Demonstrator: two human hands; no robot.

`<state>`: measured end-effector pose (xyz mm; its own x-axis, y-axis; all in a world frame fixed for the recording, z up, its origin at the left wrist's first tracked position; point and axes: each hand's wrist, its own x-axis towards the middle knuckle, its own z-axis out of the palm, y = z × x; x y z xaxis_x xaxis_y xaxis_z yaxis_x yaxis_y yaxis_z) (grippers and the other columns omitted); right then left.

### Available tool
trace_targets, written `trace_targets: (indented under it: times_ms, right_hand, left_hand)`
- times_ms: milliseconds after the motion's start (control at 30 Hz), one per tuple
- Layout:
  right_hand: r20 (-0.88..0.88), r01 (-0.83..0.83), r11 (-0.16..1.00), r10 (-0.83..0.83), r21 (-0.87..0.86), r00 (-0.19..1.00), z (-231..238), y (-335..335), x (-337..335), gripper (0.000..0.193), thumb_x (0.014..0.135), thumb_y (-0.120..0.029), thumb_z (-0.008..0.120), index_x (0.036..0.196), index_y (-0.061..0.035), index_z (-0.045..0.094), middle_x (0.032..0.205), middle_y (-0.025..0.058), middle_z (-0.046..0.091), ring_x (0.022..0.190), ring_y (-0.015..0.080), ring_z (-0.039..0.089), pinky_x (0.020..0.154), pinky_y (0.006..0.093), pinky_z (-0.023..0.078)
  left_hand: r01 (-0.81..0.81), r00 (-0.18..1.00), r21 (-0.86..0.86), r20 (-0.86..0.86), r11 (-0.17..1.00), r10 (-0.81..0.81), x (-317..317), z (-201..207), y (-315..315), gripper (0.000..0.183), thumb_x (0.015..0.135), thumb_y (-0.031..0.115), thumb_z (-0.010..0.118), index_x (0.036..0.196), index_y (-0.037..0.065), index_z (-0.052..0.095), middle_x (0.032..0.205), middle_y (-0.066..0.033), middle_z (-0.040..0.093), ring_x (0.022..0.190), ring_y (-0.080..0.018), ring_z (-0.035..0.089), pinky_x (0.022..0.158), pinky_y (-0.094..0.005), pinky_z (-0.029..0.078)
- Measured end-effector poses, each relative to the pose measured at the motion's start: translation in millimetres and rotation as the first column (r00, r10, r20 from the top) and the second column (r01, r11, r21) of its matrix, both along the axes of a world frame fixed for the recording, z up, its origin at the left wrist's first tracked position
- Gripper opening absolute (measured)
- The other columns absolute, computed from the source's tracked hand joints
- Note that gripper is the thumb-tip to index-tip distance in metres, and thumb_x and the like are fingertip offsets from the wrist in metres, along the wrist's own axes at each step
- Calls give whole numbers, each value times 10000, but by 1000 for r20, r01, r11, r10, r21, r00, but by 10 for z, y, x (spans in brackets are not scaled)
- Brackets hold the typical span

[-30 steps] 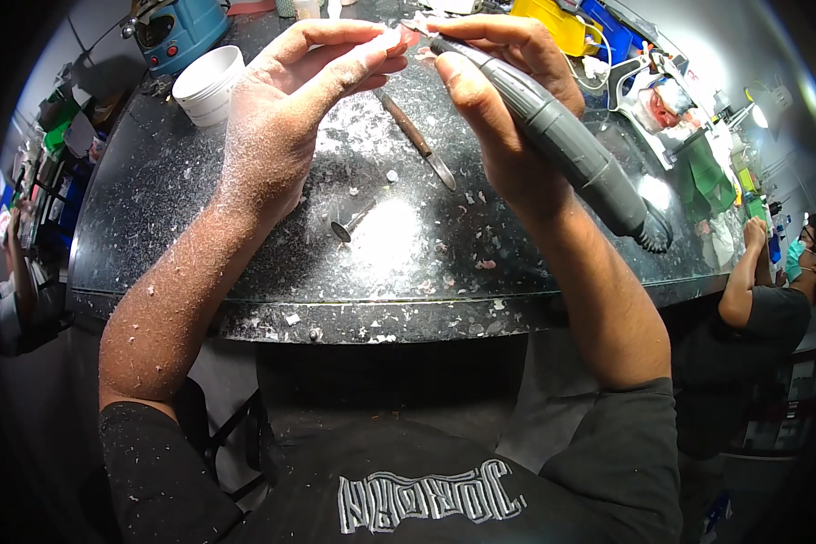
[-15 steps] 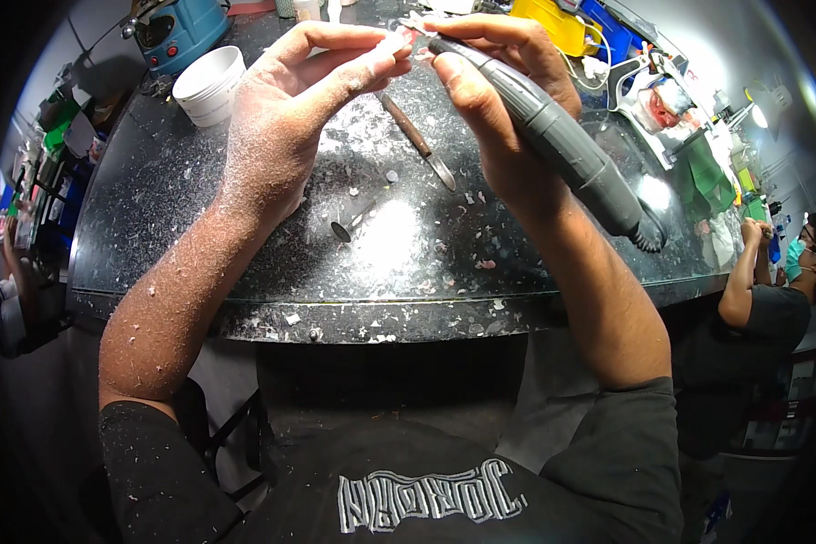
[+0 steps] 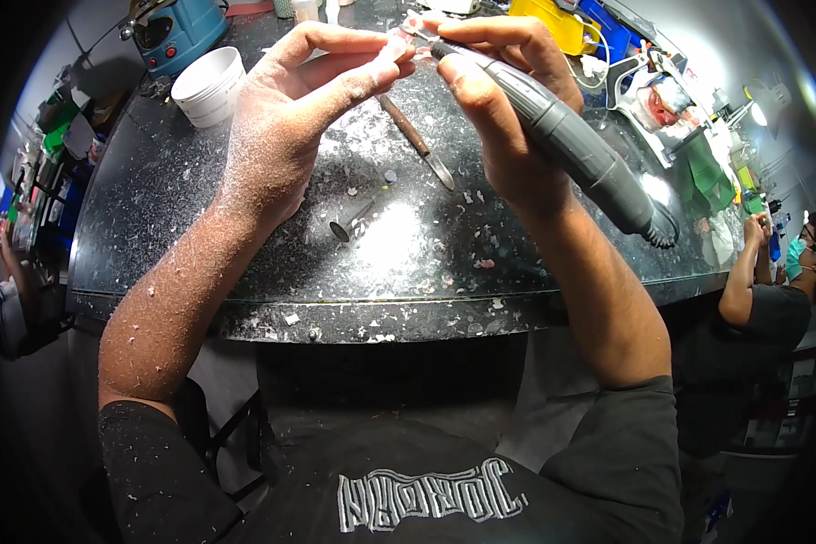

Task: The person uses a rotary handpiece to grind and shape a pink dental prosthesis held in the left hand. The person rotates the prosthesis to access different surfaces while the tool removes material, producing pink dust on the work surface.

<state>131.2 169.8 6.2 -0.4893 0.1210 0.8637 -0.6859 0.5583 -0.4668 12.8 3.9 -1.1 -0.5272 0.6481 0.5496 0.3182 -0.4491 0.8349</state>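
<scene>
Dust coats my left hand (image 3: 281,113), closed in a pinch at the far side of the table. Between its fingertips is a small pinkish-white piece (image 3: 399,38), mostly hidden, perhaps a denture part. My right hand (image 3: 508,100) wraps round a black rotary handpiece (image 3: 576,150), its nose pointing at that piece and its cord end sloping down to the right. Whether the tool's tip touches the piece I cannot tell. Below the hands lies a knife (image 3: 412,134) with a brown wooden handle. Nearer to me is a thin-shanked disc bit (image 3: 340,231).
White dust and pink scraps litter the black table (image 3: 272,263). A white tub (image 3: 210,89) stands left of my left hand, before a blue machine (image 3: 179,36). Yellow (image 3: 553,25) and blue bins sit at the back right. A masked person (image 3: 771,290) works at far right.
The handpiece's rear end has swung slightly to the right, and my right hand has shifted a little with it. My left hand stays almost still, keeping its pinch.
</scene>
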Motion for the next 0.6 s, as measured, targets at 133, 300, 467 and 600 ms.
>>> trace_targets:
  times_ms: [133, 300, 467, 600]
  right_hand:
    - [27, 7, 1000, -7, -26, 1000, 10, -4, 25, 229, 941, -9, 612, 1164, 38, 593, 1189, 195, 699, 1094, 202, 684, 993, 314, 521]
    - [-19, 1, 1000, -1, 32, 1000, 22, 12, -3, 236, 939, -23, 620, 1168, 31, 597, 1185, 188, 700, 1089, 200, 684, 995, 318, 518]
    - [-16, 5, 998, -4, 69, 1000, 12, 18, 11, 234, 934, -31, 625, 1161, 25, 604, 1175, 176, 704, 1056, 186, 683, 979, 309, 516]
    - [-12, 20, 997, -19, 75, 1000, 14, 26, 10, 228, 929, -40, 633, 1146, 25, 612, 1170, 168, 706, 1062, 178, 675, 970, 310, 515]
  left_hand:
    - [-25, 999, -2, -40, 1000, 25, 15, 0, -2, 272, 942, 104, 737, 1176, 10, 638, 1181, -173, 719, 1159, -224, 684, 1043, -356, 534]
    - [-52, 996, 9, -77, 999, 53, 49, 36, -4, 244, 943, 29, 710, 1172, -2, 631, 1203, -176, 710, 1179, -226, 674, 1045, -342, 540]
    - [-134, 974, -33, -190, 990, 125, 73, 51, -39, 251, 945, 10, 697, 1186, 0, 630, 1207, -169, 707, 1177, -231, 675, 1043, -337, 545]
    - [-165, 957, -8, -243, 986, 158, 54, 19, -36, 249, 949, -4, 680, 1195, -2, 640, 1208, -164, 705, 1175, -227, 675, 1043, -329, 544]
